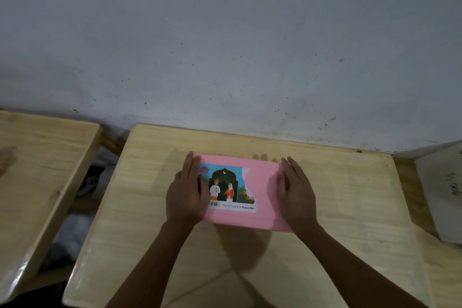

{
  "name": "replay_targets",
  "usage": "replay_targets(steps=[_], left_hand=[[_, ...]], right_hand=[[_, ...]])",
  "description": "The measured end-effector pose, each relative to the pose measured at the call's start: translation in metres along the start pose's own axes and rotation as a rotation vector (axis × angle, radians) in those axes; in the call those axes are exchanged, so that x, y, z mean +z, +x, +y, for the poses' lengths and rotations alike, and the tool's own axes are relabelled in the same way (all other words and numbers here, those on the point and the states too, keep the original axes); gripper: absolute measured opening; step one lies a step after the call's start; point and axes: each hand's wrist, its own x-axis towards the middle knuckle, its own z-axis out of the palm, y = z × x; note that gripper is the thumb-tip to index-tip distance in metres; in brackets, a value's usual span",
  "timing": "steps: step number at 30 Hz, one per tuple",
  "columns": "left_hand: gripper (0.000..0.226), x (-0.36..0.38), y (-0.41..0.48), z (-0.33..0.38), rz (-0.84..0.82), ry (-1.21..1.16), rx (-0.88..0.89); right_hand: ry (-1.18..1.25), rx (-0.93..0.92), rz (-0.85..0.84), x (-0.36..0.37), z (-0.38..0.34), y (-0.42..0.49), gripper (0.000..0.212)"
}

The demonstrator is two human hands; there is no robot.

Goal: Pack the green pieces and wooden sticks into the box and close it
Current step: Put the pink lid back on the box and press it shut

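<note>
A pink box (260, 182) lies flat in the middle of the wooden table (350, 195), its lid down and a partly torn colourful label on top. My left hand (187, 190) rests flat on the box's left side with straight fingers. On the right side my right hand (295, 192) lies flat as well, fingers straight and pointing toward the wall. No green pieces or wooden sticks are in view.
A second wooden table (45, 170) stands to the left across a narrow gap with dark clutter below. A pale board (445, 192) leans at the right edge. A grey wall (225, 45) rises right behind the table.
</note>
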Motion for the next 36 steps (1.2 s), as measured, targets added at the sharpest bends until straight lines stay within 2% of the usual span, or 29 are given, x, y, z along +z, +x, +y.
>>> replay_targets(steps=[4,8,11,14,20,27,36], left_hand=[[0.048,-0.008,-0.001,0.009,0.044,-0.066,-0.080],[0.044,-0.006,-0.010,0.006,0.156,-0.250,-0.416],[0.046,-0.005,-0.012,0.006,0.075,-0.433,-0.551],[0.044,-0.010,-0.009,0.014,0.059,-0.489,-0.564],[0.045,-0.010,0.024,0.043,0.034,-0.565,-0.544],[0.038,0.012,0.071,0.067,-0.043,-0.658,-0.520],[0.037,0.015,0.080,0.063,-0.117,-0.687,-0.454]], right_hand=[[0.130,0.172,0.024,-0.008,-0.008,-0.003,0.052],[0.413,0.380,0.029,-0.015,-0.006,-0.012,0.057],[0.770,0.468,-0.088,-0.020,-0.003,-0.034,0.036],[0.920,0.491,-0.123,-0.025,-0.008,-0.043,0.020],[0.967,0.545,-0.032,-0.036,0.006,-0.012,0.022],[0.946,0.557,-0.018,-0.046,0.031,0.043,0.025],[0.713,0.438,-0.009,-0.037,0.035,0.052,0.021]])
